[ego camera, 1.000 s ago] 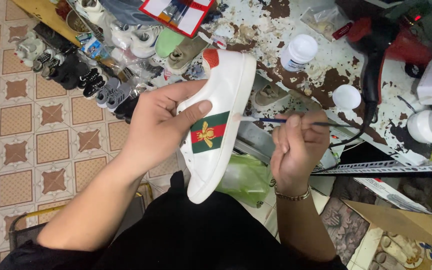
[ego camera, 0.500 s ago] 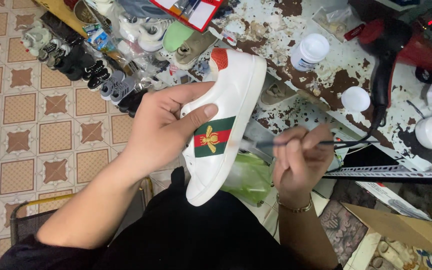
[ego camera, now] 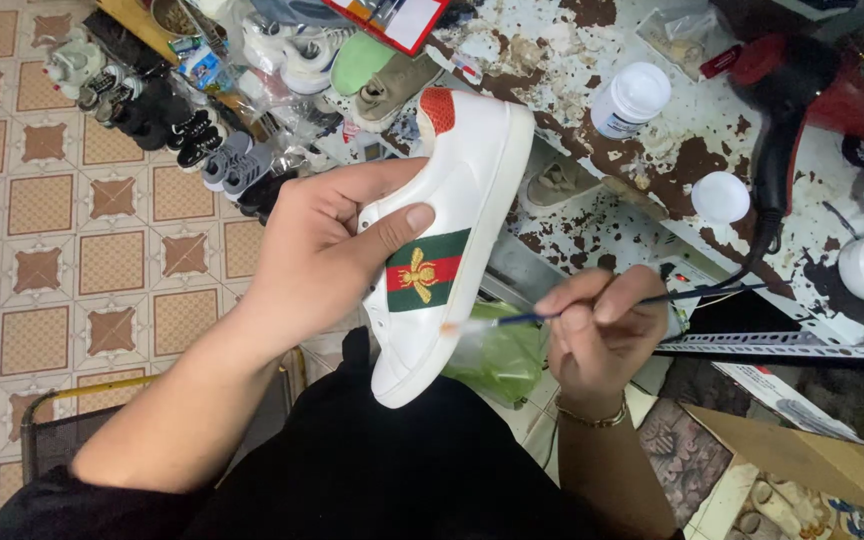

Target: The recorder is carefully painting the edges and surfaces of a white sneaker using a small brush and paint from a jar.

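My left hand (ego camera: 327, 250) grips a white sneaker (ego camera: 462, 200) from its open side, thumb pressed on the upper. The shoe is held on its side, toe toward me, and has a red heel patch and a green and red stripe with a gold insect. My right hand (ego camera: 602, 335) pinches a thin dark-handled paintbrush (ego camera: 592, 310). The brush tip touches the sneaker's white side just below the stripe. A gold bracelet circles my right wrist.
A paint-stained worktable (ego camera: 592, 60) carries a white jar (ego camera: 632, 100), a white lid (ego camera: 720, 196), more white pots at the right edge, and a red and black hair dryer (ego camera: 802, 90). Several small shoes (ego camera: 182, 130) lie along the tiled floor. A green bag (ego camera: 502, 355) hangs below the shoe.
The brush has come left until its tip reaches the sneaker's side. The sneaker sits a little higher and more to the right in view.
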